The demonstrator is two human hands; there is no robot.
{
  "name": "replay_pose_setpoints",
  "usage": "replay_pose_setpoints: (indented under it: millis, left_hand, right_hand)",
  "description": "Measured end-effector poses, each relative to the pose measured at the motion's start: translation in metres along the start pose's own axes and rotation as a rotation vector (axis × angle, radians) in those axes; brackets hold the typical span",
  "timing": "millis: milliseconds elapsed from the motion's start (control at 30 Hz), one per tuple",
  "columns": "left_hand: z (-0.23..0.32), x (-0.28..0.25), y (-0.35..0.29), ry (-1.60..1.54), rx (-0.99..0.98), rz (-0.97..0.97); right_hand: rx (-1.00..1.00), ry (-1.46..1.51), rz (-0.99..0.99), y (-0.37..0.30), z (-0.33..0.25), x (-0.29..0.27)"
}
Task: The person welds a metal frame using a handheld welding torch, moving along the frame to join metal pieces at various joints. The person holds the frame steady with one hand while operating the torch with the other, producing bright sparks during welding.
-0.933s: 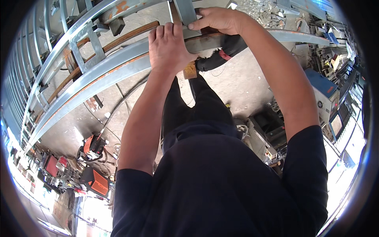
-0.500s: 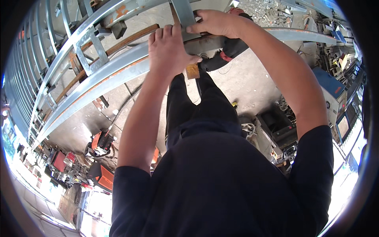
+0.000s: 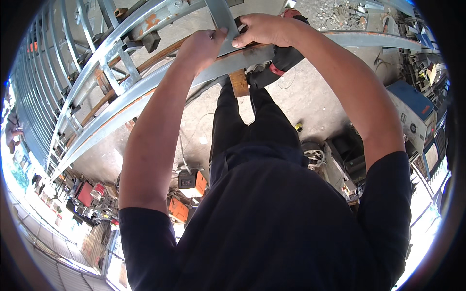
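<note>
A grey metal bar (image 3: 221,17) meets a long curved metal rail (image 3: 233,63) at the top middle. My right hand (image 3: 264,30) grips the bar's right edge near its lower end, thumb in front. From the other side my left hand (image 3: 199,48) is closed at the bar's left edge, just above the rail; its other fingers are mostly hidden. Under the rail, between my legs, a rusty brown block (image 3: 239,83) hangs down or stands. A black item with red bands (image 3: 279,65) lies beside the rail below my right wrist; its kind is unclear.
A galvanised frame of parallel bars (image 3: 65,53) spreads to the left. An orange and black machine (image 3: 192,183) stands on the floor at lower left. To the right are a blue-topped cabinet (image 3: 411,99) and a dark bin (image 3: 347,148). Scrap pieces (image 3: 342,17) lie at the far right.
My left hand has gone from lying over the rail, fingers forward, to closing at the bar's left edge. My right hand stays almost in place. The view has shifted slightly.
</note>
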State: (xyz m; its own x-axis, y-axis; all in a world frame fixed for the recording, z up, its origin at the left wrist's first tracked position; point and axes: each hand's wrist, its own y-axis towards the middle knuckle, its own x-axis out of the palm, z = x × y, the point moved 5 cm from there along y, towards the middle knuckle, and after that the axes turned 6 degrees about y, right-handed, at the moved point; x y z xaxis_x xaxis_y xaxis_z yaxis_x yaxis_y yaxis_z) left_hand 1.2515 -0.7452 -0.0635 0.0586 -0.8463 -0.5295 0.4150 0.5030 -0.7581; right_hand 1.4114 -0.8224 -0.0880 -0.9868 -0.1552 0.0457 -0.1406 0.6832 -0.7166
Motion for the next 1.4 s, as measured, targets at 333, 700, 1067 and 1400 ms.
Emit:
replay_pose_setpoints:
  millis: [333,700,1067,1400]
  left_hand:
    - [-0.002,0.0,0.003,-0.025,0.023,0.005]
    - [-0.009,-0.005,-0.001,-0.091,0.095,-0.116]
    - [-0.007,0.0,0.006,-0.054,0.085,-0.06]
    - [0.012,-0.004,-0.024,0.022,0.254,0.386]
  right_hand:
    - [-0.015,0.014,-0.024,0.002,0.002,0.001]
    - [0.057,-0.922,0.321,-0.024,-0.024,-0.082]
    - [0.443,-0.071,0.421,0.008,0.072,-0.137]
    - [0.545,0.273,0.461,-0.029,0.07,-0.143]
